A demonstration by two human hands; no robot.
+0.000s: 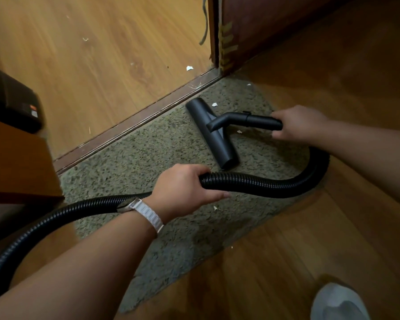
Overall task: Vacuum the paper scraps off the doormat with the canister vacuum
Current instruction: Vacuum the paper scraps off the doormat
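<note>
- Doormat: an olive, speckled pile mat. The black floor nozzle rests flat on its far half.
- Paper scraps: four small white bits lie on the mat. One is just beyond the nozzle, one just beside it under the tube, one further beyond it toward the door corner, and one well to its near side.
- Progress (judgement): the task looks partly done at most. The pile to the nozzle's near left shows no scraps, while the bits around the nozzle are not yet collected.
- Off-mat litter: more bits lie on the wooden floor beyond the threshold strip, on the nozzle's far side.
- Right hand: fingers are curled round the rear end of the rigid tube that rises from the nozzle's neck. The forearm enters from the right.
- Left hand: on the nozzle's near side, palm down and wrapped over the ribbed hose. One digit lies straight along the hose. A pale-strapped watch sits on the wrist.
- Hose: it leaves the tube behind the right hand, loops round the nozzle's near-right side, passes through the left hand and runs off toward the lower left.
- Surroundings: a door stands beyond the nozzle. A blurred dark box sits far to its left; whether it is the canister cannot be told.
</note>
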